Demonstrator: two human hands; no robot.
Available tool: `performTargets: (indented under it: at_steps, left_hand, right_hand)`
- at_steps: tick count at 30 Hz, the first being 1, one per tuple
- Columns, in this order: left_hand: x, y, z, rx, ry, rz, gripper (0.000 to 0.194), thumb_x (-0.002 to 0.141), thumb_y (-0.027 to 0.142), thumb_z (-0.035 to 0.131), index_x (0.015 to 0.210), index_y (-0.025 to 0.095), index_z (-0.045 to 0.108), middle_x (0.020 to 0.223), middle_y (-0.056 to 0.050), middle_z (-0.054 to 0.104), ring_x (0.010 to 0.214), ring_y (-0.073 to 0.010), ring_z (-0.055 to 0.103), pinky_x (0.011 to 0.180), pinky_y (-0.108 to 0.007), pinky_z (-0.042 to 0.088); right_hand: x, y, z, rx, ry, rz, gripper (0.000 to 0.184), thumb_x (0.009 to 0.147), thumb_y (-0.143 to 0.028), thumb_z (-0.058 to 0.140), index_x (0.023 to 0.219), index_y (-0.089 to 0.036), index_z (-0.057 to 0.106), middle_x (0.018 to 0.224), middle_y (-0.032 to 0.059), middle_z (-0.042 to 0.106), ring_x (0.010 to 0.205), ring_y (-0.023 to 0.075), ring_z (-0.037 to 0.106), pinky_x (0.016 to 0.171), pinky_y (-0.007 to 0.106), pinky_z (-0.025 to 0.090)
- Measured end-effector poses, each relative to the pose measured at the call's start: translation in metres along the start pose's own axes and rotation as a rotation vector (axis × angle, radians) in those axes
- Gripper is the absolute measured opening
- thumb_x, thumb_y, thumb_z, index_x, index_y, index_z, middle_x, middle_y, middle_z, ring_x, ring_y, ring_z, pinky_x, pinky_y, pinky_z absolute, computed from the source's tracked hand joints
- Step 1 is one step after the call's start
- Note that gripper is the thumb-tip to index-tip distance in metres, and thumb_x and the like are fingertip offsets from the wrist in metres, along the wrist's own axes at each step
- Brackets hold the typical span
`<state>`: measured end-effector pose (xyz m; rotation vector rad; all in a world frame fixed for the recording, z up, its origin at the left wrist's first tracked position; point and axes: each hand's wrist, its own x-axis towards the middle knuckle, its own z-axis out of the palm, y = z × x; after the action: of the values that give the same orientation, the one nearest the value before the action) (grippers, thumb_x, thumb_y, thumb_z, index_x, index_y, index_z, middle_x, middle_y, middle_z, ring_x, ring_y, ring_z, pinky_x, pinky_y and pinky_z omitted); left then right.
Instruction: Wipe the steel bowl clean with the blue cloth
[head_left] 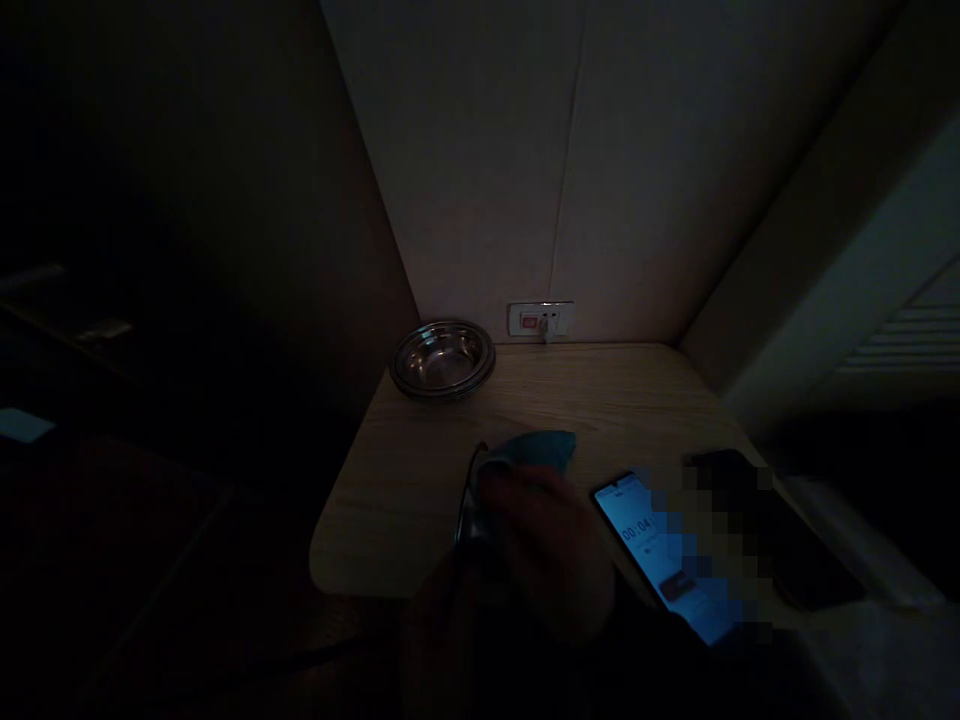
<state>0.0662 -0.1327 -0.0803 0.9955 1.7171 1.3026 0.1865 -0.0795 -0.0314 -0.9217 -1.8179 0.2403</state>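
In the dim light my right hand (551,555) is closed on a blue-green cloth (544,448). It presses the cloth to the face of a shiny metal bowl (469,520), tilted up on edge. My left hand (439,620) grips the lower rim of this bowl, though its fingers are mostly lost in shadow. Most of the bowl is hidden behind my right hand and the cloth. Farther back, a metal bowl (442,360), apparently stacked on others, rests at the left corner of the table.
A lit phone (637,535) showing a timer lies on the wooden table (375,520) right of my hands. Beside it is a dark, partly blurred flat object (810,550). On the wall behind is a switch and socket plate (517,320).
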Motion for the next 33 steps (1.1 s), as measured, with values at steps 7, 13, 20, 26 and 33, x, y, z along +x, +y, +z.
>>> performTargets:
  at_steps: [7,13,20,26,33]
  left_hand:
    - [-0.002,0.01,0.01,0.0,0.003,-0.002,0.032,0.07,0.045,0.06,0.084,0.018,0.07,0.082,-0.007,0.072,0.079,-0.0248,0.067,0.071,-0.033,0.055]
    - [-0.008,0.011,0.013,0.022,-0.009,-0.003,0.028,0.068,0.044,0.061,0.079,0.02,0.071,0.083,-0.008,0.072,0.08,-0.0255,0.067,0.073,-0.034,0.054]
    - [-0.007,0.017,0.017,0.042,-0.023,-0.008,0.03,0.07,0.044,0.059,0.08,0.02,0.072,0.078,-0.007,0.073,0.078,-0.0264,0.067,0.071,-0.036,0.054]
    - [-0.005,0.02,0.017,0.012,-0.032,-0.026,0.029,0.071,0.043,0.058,0.08,0.019,0.072,0.083,-0.008,0.073,0.079,-0.0268,0.067,0.072,-0.035,0.054]
    - [-0.008,0.013,0.021,0.029,-0.01,0.017,0.029,0.071,0.042,0.058,0.082,0.019,0.071,0.089,-0.008,0.072,0.085,-0.0277,0.066,0.074,-0.036,0.054]
  right_hand:
    - [0.004,0.002,-0.003,0.018,-0.049,-0.044,0.022,0.087,-0.013,0.047,0.099,-0.018,0.064,0.089,0.0049,0.069,0.087,0.0166,0.061,0.072,0.025,0.054]
    - [0.011,0.008,-0.013,-0.092,-0.081,-0.083,0.023,0.087,-0.013,0.045,0.096,-0.016,0.065,0.085,0.0065,0.07,0.084,0.0189,0.062,0.069,0.028,0.055]
    - [0.009,0.005,-0.019,-0.107,-0.131,-0.085,0.023,0.088,-0.015,0.044,0.099,-0.017,0.064,0.083,0.0064,0.07,0.085,0.0184,0.061,0.069,0.027,0.055]
    - [0.008,0.001,-0.013,-0.077,-0.124,-0.108,0.022,0.089,-0.017,0.045,0.095,-0.016,0.066,0.087,0.0065,0.07,0.085,0.0175,0.061,0.07,0.025,0.053]
    - [0.009,0.004,-0.014,-0.157,-0.098,-0.112,0.023,0.088,-0.015,0.044,0.097,-0.017,0.066,0.09,0.0066,0.07,0.088,0.0183,0.06,0.071,0.026,0.054]
